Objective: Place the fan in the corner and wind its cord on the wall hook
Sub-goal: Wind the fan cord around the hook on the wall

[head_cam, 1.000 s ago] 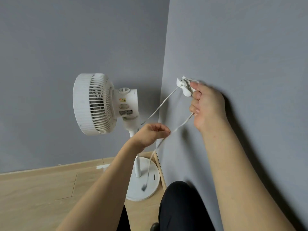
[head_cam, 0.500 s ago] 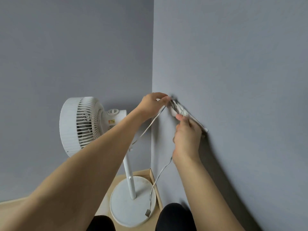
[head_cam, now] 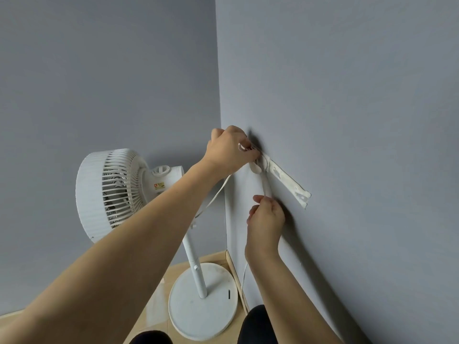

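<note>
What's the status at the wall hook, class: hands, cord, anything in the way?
Left hand pinches cord at wall hook. Right hand pinches cord below. Fan stands in corner. Nothing blocking.

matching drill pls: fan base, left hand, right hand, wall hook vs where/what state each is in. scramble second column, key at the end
Things
1. fan base
2. left hand
3. right hand
4. wall hook

States
A. pinches the cord below the hook
B. fixed to the right-side wall
C. flat on the floor in the corner
D. holds the cord at the top of the hook

Pairs: 1-C, 2-D, 3-A, 4-B
</note>
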